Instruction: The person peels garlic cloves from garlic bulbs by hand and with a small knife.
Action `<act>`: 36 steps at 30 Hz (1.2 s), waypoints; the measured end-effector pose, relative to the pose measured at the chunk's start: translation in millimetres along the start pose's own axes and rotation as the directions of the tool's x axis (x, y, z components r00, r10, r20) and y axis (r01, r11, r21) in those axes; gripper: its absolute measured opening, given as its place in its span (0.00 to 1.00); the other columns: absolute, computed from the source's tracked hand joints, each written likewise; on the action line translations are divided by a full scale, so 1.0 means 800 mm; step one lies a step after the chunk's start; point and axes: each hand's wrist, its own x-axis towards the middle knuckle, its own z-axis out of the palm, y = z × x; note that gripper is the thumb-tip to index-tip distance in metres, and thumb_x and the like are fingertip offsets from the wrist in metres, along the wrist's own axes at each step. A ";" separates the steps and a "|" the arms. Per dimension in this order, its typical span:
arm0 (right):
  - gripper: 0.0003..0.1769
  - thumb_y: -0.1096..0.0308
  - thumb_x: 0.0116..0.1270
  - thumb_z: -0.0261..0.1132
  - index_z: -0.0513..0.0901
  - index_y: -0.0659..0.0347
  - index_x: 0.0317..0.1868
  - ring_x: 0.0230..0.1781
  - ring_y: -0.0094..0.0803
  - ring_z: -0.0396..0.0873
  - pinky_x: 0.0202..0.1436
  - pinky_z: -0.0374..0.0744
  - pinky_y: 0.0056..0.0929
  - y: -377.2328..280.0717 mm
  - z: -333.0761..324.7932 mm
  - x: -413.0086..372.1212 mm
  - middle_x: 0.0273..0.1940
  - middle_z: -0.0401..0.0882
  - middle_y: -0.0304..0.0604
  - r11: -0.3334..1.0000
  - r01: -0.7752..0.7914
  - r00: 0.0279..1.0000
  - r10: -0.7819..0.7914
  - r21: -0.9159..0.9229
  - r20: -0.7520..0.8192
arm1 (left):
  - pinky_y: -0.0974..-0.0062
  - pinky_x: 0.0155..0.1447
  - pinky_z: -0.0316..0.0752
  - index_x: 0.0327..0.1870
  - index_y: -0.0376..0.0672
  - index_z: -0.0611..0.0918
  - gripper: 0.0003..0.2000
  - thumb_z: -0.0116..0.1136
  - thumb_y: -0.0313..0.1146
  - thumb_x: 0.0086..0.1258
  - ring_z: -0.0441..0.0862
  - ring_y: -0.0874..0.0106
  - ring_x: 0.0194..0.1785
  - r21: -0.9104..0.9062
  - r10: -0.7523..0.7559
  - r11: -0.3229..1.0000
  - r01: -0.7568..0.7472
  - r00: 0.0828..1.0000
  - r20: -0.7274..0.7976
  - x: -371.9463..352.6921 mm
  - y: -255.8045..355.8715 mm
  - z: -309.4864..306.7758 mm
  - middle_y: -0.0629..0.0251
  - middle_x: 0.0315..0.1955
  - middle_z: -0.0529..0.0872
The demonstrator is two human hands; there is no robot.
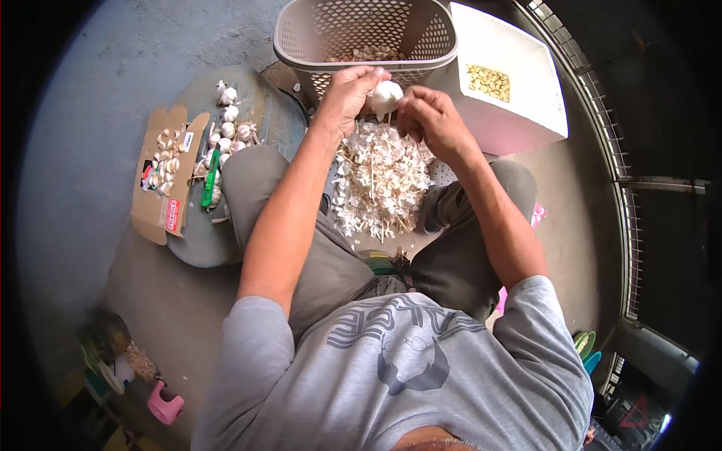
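Note:
A white garlic bulb [387, 96] is held in my left hand [348, 103], the thumb lying along its top. My right hand [435, 120] is close by on the bulb's right side, its fingers curled into a pinch. Whatever those fingertips hold is too small to make out. Below both hands a heap of papery garlic skins [382, 180] lies on the floor between my feet. To the left, several whole garlic bulbs [226, 143] rest on a round grey surface [197, 244], with a green box cutter [210, 179] on top of them.
A cardboard box [154, 218] with garlic cloves [165, 161] stands at far left. Ahead is a perforated grey basket [297, 56] with cloves at its bottom. Right of it, a white foam box [519, 113] contains pale cloves [489, 81]. A metal grille [617, 143] borders the right.

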 end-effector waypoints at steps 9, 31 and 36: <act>0.12 0.65 0.79 0.60 0.79 0.64 0.37 0.23 0.18 0.70 0.26 0.70 0.22 0.012 0.014 0.010 0.27 0.74 0.33 0.998 -0.019 0.998 0.016 0.058 0.061 | 0.75 0.27 0.80 0.35 0.38 0.84 0.17 0.67 0.46 0.75 0.84 0.73 0.25 -0.207 -0.009 0.978 -0.011 0.995 -0.098 -0.013 -0.017 0.036 0.65 0.26 0.85; 0.13 0.66 0.79 0.59 0.78 0.65 0.35 0.21 0.18 0.67 0.24 0.69 0.22 -0.005 0.035 0.007 0.24 0.71 0.32 1.000 0.015 1.000 -0.016 -0.024 -0.017 | 0.70 0.36 0.79 0.42 0.39 0.83 0.14 0.60 0.43 0.79 0.85 0.72 0.33 -0.380 -0.125 0.922 0.075 0.986 -0.110 0.011 -0.032 0.012 0.64 0.32 0.86; 0.12 0.66 0.79 0.58 0.79 0.65 0.37 0.21 0.19 0.68 0.24 0.71 0.22 0.002 0.028 0.016 0.25 0.73 0.32 0.995 0.063 0.982 -0.048 0.077 -0.184 | 0.73 0.37 0.81 0.45 0.42 0.83 0.14 0.63 0.46 0.79 0.85 0.74 0.33 -0.345 -0.052 0.937 0.051 0.999 0.006 -0.008 -0.004 0.022 0.67 0.32 0.86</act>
